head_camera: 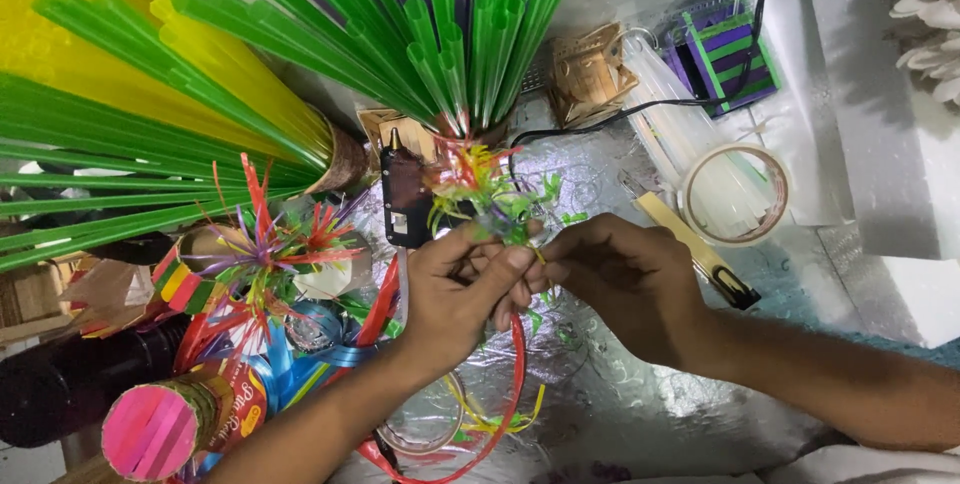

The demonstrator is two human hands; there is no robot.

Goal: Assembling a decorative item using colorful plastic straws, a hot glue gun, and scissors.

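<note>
Both hands meet in the middle, the left hand [455, 289] and right hand [615, 279] pinching a little straw flower [485, 189] that sticks up just above their fingertips.

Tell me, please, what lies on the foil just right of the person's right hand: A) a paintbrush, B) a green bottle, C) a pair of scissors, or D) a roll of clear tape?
D: a roll of clear tape lies flat on the foil up and to the right of the right hand, beside a bundle of glue sticks.
</note>
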